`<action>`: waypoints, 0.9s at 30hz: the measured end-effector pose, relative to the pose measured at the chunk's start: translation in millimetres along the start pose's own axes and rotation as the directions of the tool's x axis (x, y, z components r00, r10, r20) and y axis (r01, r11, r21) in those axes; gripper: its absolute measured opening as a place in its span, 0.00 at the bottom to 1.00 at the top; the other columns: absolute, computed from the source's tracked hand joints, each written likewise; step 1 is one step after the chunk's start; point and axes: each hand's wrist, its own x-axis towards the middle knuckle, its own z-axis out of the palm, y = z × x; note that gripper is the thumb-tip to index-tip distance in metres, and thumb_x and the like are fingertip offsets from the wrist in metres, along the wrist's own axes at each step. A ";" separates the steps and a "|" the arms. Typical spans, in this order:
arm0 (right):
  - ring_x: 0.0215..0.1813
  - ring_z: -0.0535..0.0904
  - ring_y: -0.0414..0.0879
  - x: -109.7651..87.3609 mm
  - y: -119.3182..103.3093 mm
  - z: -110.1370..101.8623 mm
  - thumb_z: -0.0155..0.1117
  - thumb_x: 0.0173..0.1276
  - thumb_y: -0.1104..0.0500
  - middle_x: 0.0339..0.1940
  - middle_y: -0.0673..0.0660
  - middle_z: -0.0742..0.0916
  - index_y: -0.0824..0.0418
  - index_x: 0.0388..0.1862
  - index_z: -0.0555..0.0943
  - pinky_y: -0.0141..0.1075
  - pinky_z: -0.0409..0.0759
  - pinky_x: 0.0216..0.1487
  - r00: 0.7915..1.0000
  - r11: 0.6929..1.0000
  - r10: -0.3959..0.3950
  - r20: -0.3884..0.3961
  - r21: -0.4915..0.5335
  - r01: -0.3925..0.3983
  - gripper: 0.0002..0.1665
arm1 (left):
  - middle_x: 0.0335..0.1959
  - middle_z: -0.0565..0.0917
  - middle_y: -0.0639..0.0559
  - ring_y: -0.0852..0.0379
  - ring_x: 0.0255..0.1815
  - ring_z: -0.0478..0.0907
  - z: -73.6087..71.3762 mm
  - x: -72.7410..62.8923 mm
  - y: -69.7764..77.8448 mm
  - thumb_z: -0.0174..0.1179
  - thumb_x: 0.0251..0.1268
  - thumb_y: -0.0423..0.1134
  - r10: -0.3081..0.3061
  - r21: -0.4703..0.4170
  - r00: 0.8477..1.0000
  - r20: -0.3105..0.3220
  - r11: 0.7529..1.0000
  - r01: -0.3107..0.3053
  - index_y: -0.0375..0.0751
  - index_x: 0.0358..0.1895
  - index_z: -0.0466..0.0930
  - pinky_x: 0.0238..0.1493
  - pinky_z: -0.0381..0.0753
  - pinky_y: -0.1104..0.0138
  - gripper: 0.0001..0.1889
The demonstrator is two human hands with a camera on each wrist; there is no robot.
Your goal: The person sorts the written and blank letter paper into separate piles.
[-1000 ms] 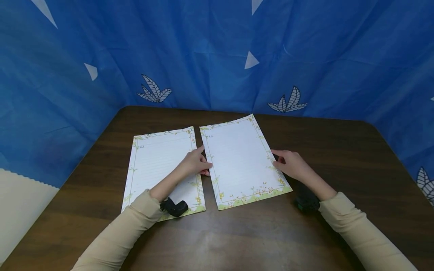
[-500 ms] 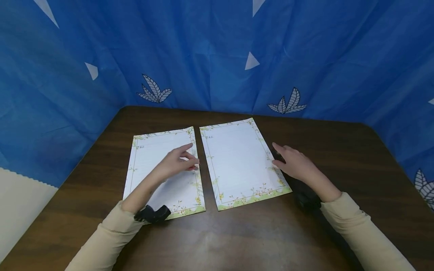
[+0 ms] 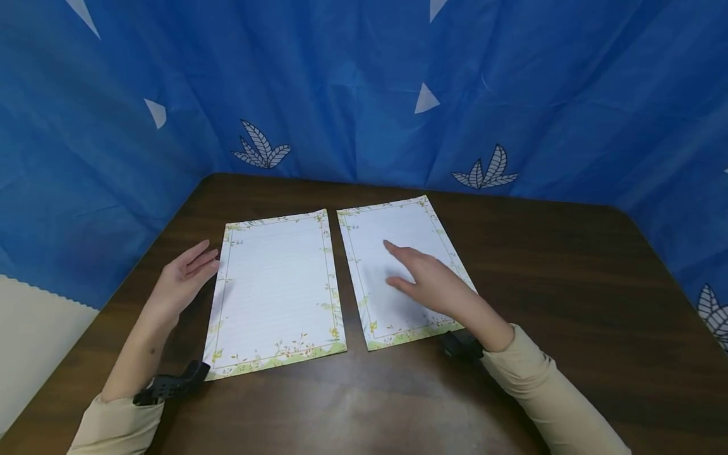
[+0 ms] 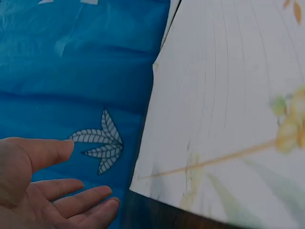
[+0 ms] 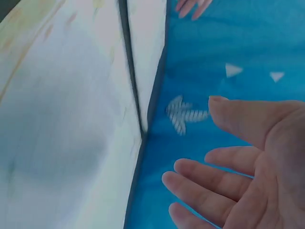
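Observation:
Two sheets of bordered writing paper lie side by side on the table, a narrow gap between them. The left sheet (image 3: 279, 291) shows faint ruled lines and a leafy yellow-green border. Beside its left edge is my left hand (image 3: 181, 284), fingers extended and holding nothing. Over the right sheet (image 3: 370, 246) hovers my right hand (image 3: 435, 281), thumb and fingers spread, its shadow falling on the paper. In the left wrist view the left hand (image 4: 62, 191) has relaxed, parted fingers. The right wrist view shows the right hand (image 5: 248, 167) with its palm bare.
A dark wooden table (image 3: 546, 272) carries the sheets. Behind it hangs a blue curtain (image 3: 352, 95) with white triangles and leaf prints. Black wrist cameras sit on both wrists, the left camera (image 3: 173, 382) low over the table.
Both hands released the right sheet's edges, and its raised far corner settled flat. My left hand moved left across the left sheet to its outer edge; my right hand moved left over the right sheet.

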 end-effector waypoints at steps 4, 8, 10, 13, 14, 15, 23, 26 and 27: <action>0.68 0.63 0.49 12.3 -25.5 16.4 0.63 0.66 0.53 0.68 0.58 0.68 0.61 0.73 0.58 0.42 0.63 0.64 0.993 0.997 -0.079 0.088 0.026 0.077 0.40 | 0.68 0.55 0.27 0.31 0.66 0.53 -8.9 -3.2 -10.4 0.48 0.72 0.47 -0.014 -0.004 1.000 0.023 1.000 0.014 0.31 0.73 0.41 0.62 0.55 0.48 0.37; 0.70 0.58 0.47 19.1 -42.2 31.0 0.63 0.65 0.50 0.71 0.56 0.64 0.57 0.74 0.55 0.41 0.62 0.65 0.967 0.988 -0.156 0.202 0.042 0.151 0.43 | 0.68 0.54 0.26 0.30 0.66 0.51 -9.0 -2.1 -15.0 0.48 0.73 0.47 -0.019 -0.033 0.999 0.049 0.999 0.020 0.30 0.73 0.39 0.61 0.52 0.41 0.37; 0.71 0.55 0.46 20.6 -46.5 37.8 0.64 0.64 0.48 0.72 0.56 0.62 0.56 0.74 0.54 0.41 0.60 0.66 0.949 0.983 -0.183 0.255 0.031 0.181 0.45 | 0.68 0.54 0.26 0.30 0.66 0.52 -8.1 -0.8 -16.6 0.48 0.73 0.46 -0.016 -0.045 0.998 0.059 0.999 0.019 0.31 0.73 0.39 0.61 0.52 0.40 0.37; 0.72 0.52 0.44 21.7 -49.3 47.2 0.65 0.63 0.46 0.73 0.56 0.60 0.56 0.75 0.54 0.41 0.55 0.68 0.924 0.976 -0.211 0.320 0.012 0.219 0.47 | 0.67 0.54 0.25 0.31 0.66 0.53 -6.7 1.3 -18.6 0.48 0.73 0.45 -0.012 -0.056 0.997 0.072 0.998 0.016 0.32 0.73 0.39 0.61 0.52 0.41 0.37; 0.73 0.50 0.44 21.8 -49.3 50.0 0.64 0.63 0.45 0.73 0.56 0.60 0.57 0.74 0.54 0.40 0.53 0.68 0.915 0.973 -0.218 0.339 0.007 0.229 0.47 | 0.67 0.55 0.25 0.31 0.66 0.53 -6.4 1.8 -18.9 0.48 0.73 0.44 -0.011 -0.056 0.997 0.078 0.998 0.015 0.32 0.73 0.39 0.62 0.53 0.43 0.37; 0.73 0.49 0.44 22.1 -49.0 52.7 0.65 0.62 0.44 0.73 0.56 0.59 0.57 0.74 0.54 0.40 0.52 0.69 0.907 0.971 -0.225 0.356 0.004 0.240 0.48 | 0.67 0.55 0.25 0.32 0.66 0.54 -6.1 2.2 -19.3 0.48 0.73 0.44 -0.010 -0.062 0.996 0.086 0.998 0.015 0.32 0.73 0.38 0.62 0.55 0.46 0.37; 0.73 0.46 0.45 20.2 -47.2 62.8 0.67 0.57 0.40 0.74 0.58 0.57 0.61 0.73 0.56 0.43 0.46 0.70 0.877 0.961 -0.232 0.421 -0.040 0.274 0.53 | 0.67 0.56 0.27 0.36 0.66 0.57 -4.8 2.1 -20.1 0.48 0.73 0.42 -0.017 -0.134 0.993 0.121 0.990 0.033 0.31 0.73 0.36 0.54 0.68 0.68 0.37; 0.73 0.46 0.44 19.6 -46.9 63.7 0.67 0.57 0.40 0.74 0.58 0.57 0.62 0.73 0.56 0.42 0.45 0.70 0.879 0.960 -0.225 0.421 -0.059 0.275 0.53 | 0.67 0.55 0.27 0.35 0.66 0.56 -4.3 2.2 -20.2 0.48 0.73 0.42 -0.011 -0.151 0.993 0.121 0.988 0.029 0.31 0.73 0.36 0.55 0.68 0.66 0.37; 0.73 0.47 0.44 19.6 -46.8 64.1 0.67 0.57 0.40 0.74 0.57 0.57 0.62 0.73 0.56 0.42 0.45 0.70 0.880 0.960 -0.223 0.420 -0.064 0.274 0.53 | 0.67 0.55 0.26 0.35 0.66 0.56 -4.3 2.3 -20.4 0.48 0.73 0.42 -0.009 -0.153 0.992 0.122 0.988 0.028 0.31 0.73 0.36 0.55 0.68 0.65 0.37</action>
